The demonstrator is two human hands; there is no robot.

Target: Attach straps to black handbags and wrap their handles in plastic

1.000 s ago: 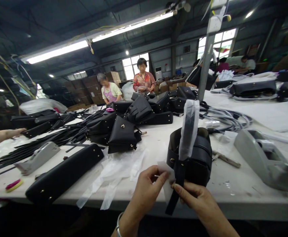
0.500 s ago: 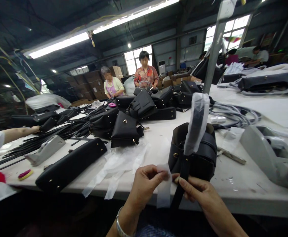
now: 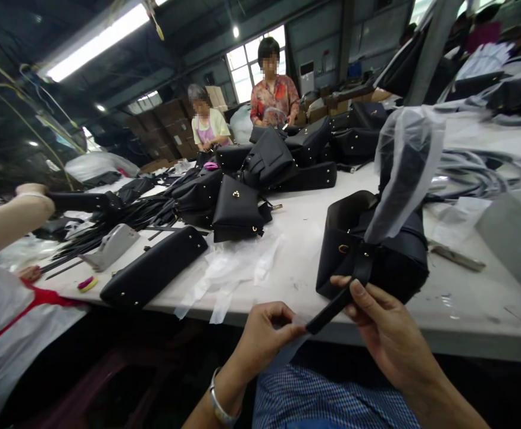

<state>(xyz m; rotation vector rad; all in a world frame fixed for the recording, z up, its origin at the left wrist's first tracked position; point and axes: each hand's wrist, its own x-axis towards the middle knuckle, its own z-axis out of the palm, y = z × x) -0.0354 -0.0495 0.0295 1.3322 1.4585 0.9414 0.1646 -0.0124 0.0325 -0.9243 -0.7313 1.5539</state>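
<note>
My left hand (image 3: 264, 336) pinches a thin translucent plastic strip (image 3: 290, 350) between thumb and forefinger, right at the free end of a black strap (image 3: 330, 308). My right hand (image 3: 387, 325) is closed round that strap farther up, thumb on top. The strap comes down from the side of a black handbag (image 3: 331, 247) lying on the table in front of me. A clear plastic wrap (image 3: 407, 173) covers the bag's raised handle. Part of the bag's lower side is hidden behind my right hand.
White plastic strips (image 3: 231, 262) lie left of the bag, near a long black bag (image 3: 155, 268) and a tape dispenser (image 3: 112, 244). Piled black handbags (image 3: 237, 205) stand behind. A grey dispenser (image 3: 517, 238) is at right. A co-worker's arm (image 3: 19, 214) reaches in at left; two people stand opposite.
The strap has swung outward, its end now at my left fingers with the plastic strip. The view has shifted downward and left. At left, the co-worker's arm has lifted a black piece.
</note>
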